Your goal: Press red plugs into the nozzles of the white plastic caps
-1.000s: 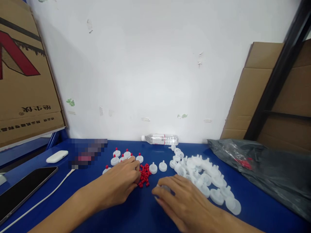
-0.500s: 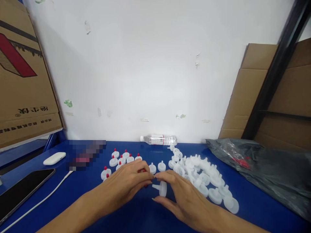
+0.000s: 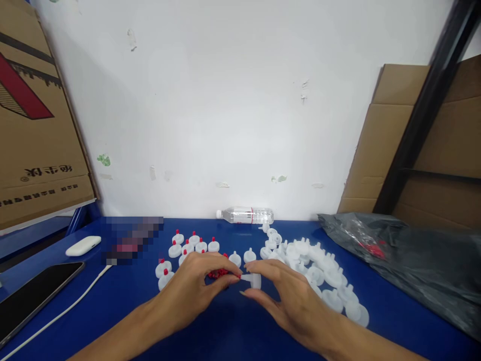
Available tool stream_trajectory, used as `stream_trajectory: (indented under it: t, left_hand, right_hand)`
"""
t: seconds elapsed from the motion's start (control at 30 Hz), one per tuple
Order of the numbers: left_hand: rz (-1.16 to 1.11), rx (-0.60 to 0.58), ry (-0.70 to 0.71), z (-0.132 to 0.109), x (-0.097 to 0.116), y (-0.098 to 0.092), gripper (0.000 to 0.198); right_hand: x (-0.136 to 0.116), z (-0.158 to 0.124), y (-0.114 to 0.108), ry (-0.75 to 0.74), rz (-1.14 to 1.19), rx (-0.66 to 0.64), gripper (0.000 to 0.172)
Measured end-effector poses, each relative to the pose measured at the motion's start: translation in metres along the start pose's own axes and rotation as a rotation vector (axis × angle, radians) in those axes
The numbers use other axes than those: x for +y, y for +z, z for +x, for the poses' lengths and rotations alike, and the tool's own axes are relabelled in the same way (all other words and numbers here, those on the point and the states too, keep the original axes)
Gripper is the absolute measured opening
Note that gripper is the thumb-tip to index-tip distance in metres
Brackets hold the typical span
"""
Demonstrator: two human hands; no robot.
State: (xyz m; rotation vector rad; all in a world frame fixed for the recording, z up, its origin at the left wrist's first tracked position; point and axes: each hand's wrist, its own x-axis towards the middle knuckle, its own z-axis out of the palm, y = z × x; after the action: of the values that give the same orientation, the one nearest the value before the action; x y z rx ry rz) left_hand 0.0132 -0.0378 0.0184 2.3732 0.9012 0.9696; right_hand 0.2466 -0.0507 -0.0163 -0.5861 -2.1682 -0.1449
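Between the thumb and fingers of my right hand [image 3: 289, 296] is a white plastic nozzle cap [image 3: 256, 281], tilted on its side with its spout to the left. My left hand [image 3: 203, 281] pinches a small red tip cap [image 3: 238, 276] at the end of that spout. Behind the left fingers lies a pile of red tip caps [image 3: 218, 274], partly hidden. Two white nozzle caps without red tips, one of them this cap [image 3: 250, 255], stand just beyond my hands. To the left are several white caps with red tips [image 3: 194, 238].
A heap of white nozzle caps [image 3: 319, 265] spreads to the right. A clear bottle [image 3: 246, 215] lies by the wall. Dark plastic sheeting [image 3: 406, 265] covers the right side; a phone [image 3: 41, 296], white case [image 3: 83, 245] and cable [image 3: 75, 305] lie left.
My left hand has come round to the spout with a red tip cap in its pinch. My right hand has raised the white nozzle cap slightly, and the red pile shows more.
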Motion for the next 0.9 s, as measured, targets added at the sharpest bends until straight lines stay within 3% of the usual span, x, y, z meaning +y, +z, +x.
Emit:
stream_trajectory:
  t: [0.27,0.47,0.6,0.73,0.9]
  left_hand:
    - [0.254,-0.069,0.103,-0.008,-0.019,0.014,0.022]
    - [0.292,-0.072,0.177,-0.012,-0.007,0.020,0.024]
    - [0.224,-0.093,0.172,-0.014,-0.001,0.018,0.025]
    - [0.183,0.017,0.180,-0.012,0.002,0.015,0.021]
    - [0.179,0.066,0.201,-0.009,0.008,0.009,0.018]
  right_hand:
    - [0.000,0.001,0.002,-0.075,-0.071,0.042,0.018]
    - [-0.008,0.005,0.000,-0.128,-0.040,0.063,0.009]
    - [-0.011,0.008,-0.002,-0.153,-0.049,0.066,0.009]
    - [-0.008,0.009,-0.001,-0.130,-0.059,0.096,0.008]
    - [-0.011,0.008,-0.002,-0.055,-0.042,0.014,0.025]
